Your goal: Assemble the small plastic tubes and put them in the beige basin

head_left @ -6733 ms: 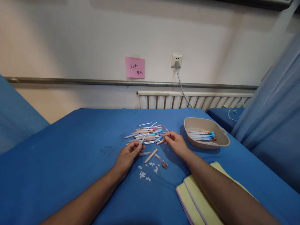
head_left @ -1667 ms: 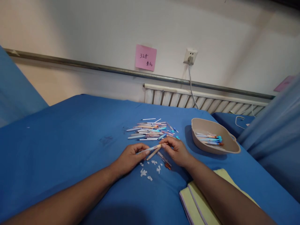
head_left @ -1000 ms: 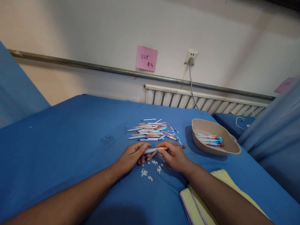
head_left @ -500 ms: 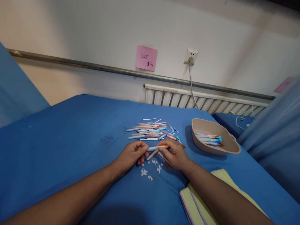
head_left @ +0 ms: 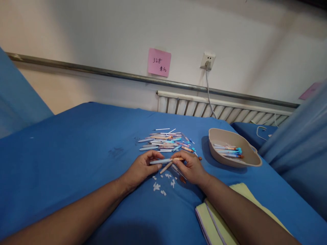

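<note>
On blue cloth [head_left: 76, 143], a right hand [head_left: 191, 167] pinches a slim grey-blue-and-orange pen [head_left: 161, 161] — the left hand [head_left: 141, 169] half-open around it, grip unclear — near small white pieces [head_left: 156, 186].

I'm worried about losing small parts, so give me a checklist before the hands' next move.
1. Right hand on the pen: ok, at its orange end.
2. Left hand gripping firmly: cannot tell; thumb and fingers are around the pale barrel.
3. White pieces gathered: not ok, scattered on the blue cover.
4. Tan basin upright: ok, with pens inside.
5. Yellow towel apart from the white pieces: ok.
</note>
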A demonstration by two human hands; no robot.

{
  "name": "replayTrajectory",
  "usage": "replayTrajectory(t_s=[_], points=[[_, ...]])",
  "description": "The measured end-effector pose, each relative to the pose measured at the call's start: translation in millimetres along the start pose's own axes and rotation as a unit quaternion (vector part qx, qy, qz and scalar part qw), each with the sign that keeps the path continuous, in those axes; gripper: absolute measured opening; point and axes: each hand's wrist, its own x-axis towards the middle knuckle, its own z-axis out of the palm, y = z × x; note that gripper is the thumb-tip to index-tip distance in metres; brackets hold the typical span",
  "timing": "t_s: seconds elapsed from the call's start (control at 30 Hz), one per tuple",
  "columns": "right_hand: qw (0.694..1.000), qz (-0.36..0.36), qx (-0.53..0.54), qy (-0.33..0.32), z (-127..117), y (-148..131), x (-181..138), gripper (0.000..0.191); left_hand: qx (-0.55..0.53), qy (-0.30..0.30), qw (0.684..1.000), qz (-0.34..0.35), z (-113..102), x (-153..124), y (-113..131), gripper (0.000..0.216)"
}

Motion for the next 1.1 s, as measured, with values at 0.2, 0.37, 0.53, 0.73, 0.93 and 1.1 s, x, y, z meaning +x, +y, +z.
replayTrajectory(t_s=[0.2, 0.37, 0.53, 0.73, 0.93, 1.1], points=[[1.0, 0.002, 0.001, -0.016, -1.1, -1.0, -0.1, 0.013, 0.028, -0.025, 0.999, -0.04, 0.6, 0.3, -4.4, 0.028], [0.999, 0.026, 0.018, -0.017, 1.5, 2.2, -2.0, 0.012, 0.051, -0.05, 0.997, -0.032, -0.1, 0.1, -3.8, 0.029], [0.995, 0.036, 0.095, -0.004, 3.6, -0.1, -4.3, 0.032, 0.089, -0.105, 0.99, -0.016, 1.7, -3.5, -0.5, 0.028], [0.965, 0.057, 0.138, 0.215, -14.9, 5.8, 3.5, 0.024, -0.005, -0.044, 0.998, -0.04, -1.6, 1.1, -4.4, 0.025], [0.946, 0.084, 0.128, 0.284, -34.7, 11.3, 9.8, 0.021, -0.089, -0.015, 0.995, -0.042, -5.7, 5.2, -3.7, 0.026], [0.956, 0.11, 0.082, 0.261, -43.9, 16.5, 6.1, 0.02, -0.091, -0.021, 0.995, -0.03, -6.9, 5.3, -4.4, 0.023]])
